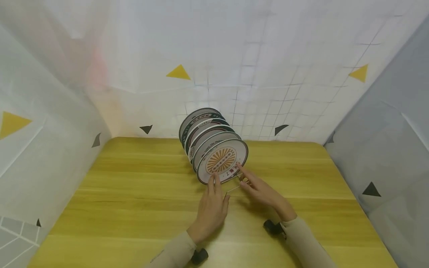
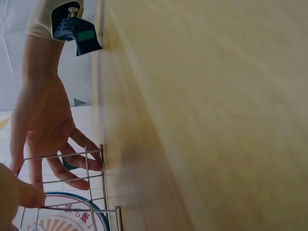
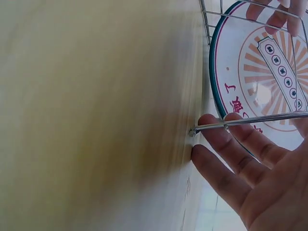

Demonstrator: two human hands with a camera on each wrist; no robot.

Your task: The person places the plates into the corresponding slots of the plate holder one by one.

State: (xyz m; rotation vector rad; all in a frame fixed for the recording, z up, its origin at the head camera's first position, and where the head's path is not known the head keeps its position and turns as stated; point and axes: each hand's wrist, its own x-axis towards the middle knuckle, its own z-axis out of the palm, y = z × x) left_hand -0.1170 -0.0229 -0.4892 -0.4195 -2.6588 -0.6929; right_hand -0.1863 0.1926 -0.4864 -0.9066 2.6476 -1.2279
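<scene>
Several round plates with dark rims stand on edge in a row in a wire rack [image 3: 260, 119]. The front plate [image 1: 221, 158] is white, with an orange sunburst and red characters. My left hand [image 1: 209, 212] reaches to its lower edge, index and middle fingers extended against it. On the right side, my right hand [image 1: 264, 191] has its index finger extended to the plate's lower right, the other fingers lower by the rack. Wire crosses in front of the right hand's fingers [image 3: 236, 154] in the right wrist view. Much of the rack is hidden behind the plates and hands.
The rack stands on a yellow wood-grain table [image 1: 134, 193], toward its back edge. Pale sheeting [image 1: 151, 44] with yellow and dark triangles rises behind and at both sides. Dark wrist cameras [image 1: 273, 227] sit below the sleeves, close over the table.
</scene>
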